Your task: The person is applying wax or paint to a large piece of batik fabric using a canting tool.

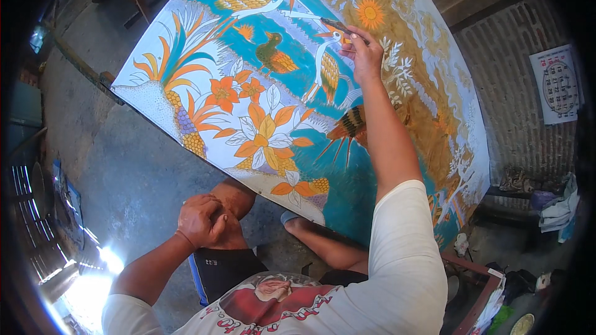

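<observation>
A large painted panel point(261, 142) leans in front of me, with white herons, brown ducks, orange flowers and a sun on teal and ochre ground. My right hand point(365, 56) is raised to its upper part and pinches a slim, dark brush-like tool point(335, 25). The tool points left and lies over the teal and pale bands near a white heron point(327, 68); whether its tip touches the surface I cannot tell. My left hand point(202, 218) rests on my knee point(233, 201) with its fingers curled, and I see nothing in it.
The grey floor point(124, 149) shows to the left, with a wooden pole point(81, 62) near the panel's left corner. A calendar point(556, 84) hangs on the slatted wall at right. Cloths point(559, 208) and a wooden frame point(481, 298) are low on that side.
</observation>
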`<state>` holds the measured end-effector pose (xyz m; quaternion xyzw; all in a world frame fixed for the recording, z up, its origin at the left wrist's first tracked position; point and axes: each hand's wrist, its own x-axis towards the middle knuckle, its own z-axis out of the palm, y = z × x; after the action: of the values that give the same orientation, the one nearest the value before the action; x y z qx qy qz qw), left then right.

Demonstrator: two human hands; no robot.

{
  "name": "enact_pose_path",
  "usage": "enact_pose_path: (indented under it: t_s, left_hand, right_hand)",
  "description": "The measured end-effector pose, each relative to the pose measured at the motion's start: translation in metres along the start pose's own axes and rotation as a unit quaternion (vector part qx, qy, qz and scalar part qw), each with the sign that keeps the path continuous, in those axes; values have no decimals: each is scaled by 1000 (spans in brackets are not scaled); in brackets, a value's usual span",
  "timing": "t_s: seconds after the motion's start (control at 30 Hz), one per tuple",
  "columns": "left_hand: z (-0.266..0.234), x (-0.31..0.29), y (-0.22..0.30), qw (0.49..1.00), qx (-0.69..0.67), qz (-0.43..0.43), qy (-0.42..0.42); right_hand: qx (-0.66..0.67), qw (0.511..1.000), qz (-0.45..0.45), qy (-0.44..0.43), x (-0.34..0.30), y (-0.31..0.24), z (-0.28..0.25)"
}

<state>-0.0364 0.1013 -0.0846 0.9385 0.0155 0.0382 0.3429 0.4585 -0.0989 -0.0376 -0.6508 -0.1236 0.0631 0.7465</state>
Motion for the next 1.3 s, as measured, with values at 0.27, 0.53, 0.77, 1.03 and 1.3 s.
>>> enact_pose_path:
  t_s: [0.27,0.53,0.77,1.03,1.3]
  left_hand:
    - [2,-2,-3,1000,5,-5,1]
    - [3,-1,-3,1000,7,-1,3]
    - [3,-2,-2,1000,3,-1,6]
    - [3,0,-1,1000,-3,-9,1]
    - [2,0,0,1000,7,-3,8]
  right_hand:
    - [2,1000,-9,-16,2,-2,0]
    - [-6,1000,-2,-13,4,2,-1]
    - [-28,999,7,-18,5,4,-4]
    - [-19,1000,-7,11,6,4,-14]
    - [18,999,-14,28,4,-3,-19]
